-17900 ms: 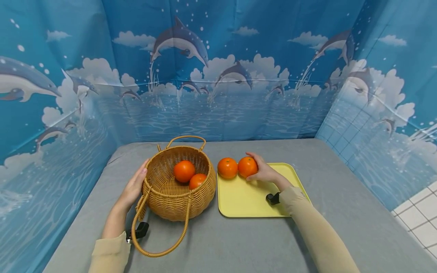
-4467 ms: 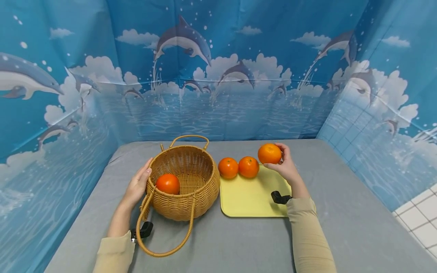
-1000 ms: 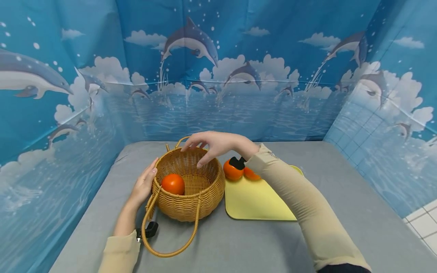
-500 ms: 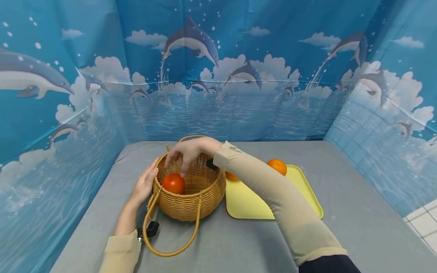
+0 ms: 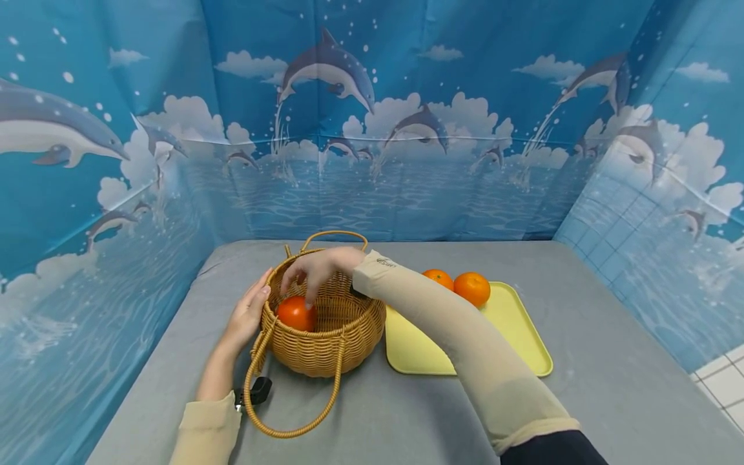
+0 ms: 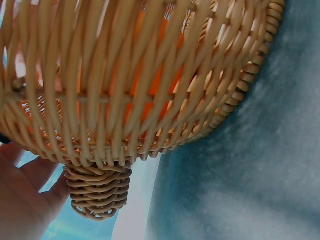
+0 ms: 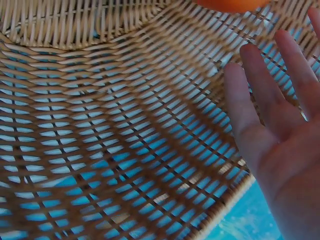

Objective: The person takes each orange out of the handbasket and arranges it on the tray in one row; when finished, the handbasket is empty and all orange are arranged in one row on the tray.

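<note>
A wicker basket (image 5: 325, 361) stands on the table, with one red-orange orange (image 5: 295, 315) inside at its left. My left hand (image 5: 248, 315) rests against the basket's outer left side, its fingers fairly straight; in the left wrist view the hand (image 6: 25, 195) is beneath the woven wall. My right hand (image 5: 316, 268) reaches down into the basket, fingers spread and slightly bent over the orange, thumb beside it. In the right wrist view the hand (image 7: 285, 120) has extended fingers, and the orange (image 7: 232, 4) shows at the top edge, apart from them.
A yellow tray (image 5: 517, 336) lies right of the basket, partly covered by my right sleeve. Two oranges show at its back, one (image 5: 472, 289) whole and another (image 5: 438, 278) half hidden. The basket's front handle (image 5: 290, 434) hangs down toward me.
My right hand has moved left and down into the basket, over the orange. The orange it held earlier is now on the tray. My left hand stays at the basket.
</note>
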`<action>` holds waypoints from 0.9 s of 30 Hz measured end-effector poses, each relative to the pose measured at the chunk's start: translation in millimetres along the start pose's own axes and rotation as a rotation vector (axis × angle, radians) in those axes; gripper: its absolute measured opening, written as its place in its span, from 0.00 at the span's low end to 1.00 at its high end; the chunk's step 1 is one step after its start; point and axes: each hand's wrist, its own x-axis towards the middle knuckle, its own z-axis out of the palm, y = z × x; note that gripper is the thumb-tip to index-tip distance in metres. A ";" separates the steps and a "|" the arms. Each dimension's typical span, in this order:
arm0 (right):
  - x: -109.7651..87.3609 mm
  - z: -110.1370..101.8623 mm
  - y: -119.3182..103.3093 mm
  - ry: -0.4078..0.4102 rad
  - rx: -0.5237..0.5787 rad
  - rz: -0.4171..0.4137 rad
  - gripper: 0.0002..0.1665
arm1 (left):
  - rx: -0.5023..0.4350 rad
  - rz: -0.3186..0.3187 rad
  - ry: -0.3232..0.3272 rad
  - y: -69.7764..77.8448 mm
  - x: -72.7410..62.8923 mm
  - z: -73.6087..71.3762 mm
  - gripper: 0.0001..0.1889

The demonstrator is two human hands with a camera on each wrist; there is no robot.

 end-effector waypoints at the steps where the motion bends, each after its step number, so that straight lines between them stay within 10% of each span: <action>1: 2.0 1.5 1.6 0.001 -0.001 0.000 0.33 | 0.000 0.001 -0.001 0.1 -0.1 -0.1 0.27; 27: 16.5 16.9 16.1 -0.010 0.057 -0.045 0.30 | -0.015 0.013 0.003 0.4 0.6 -0.6 0.27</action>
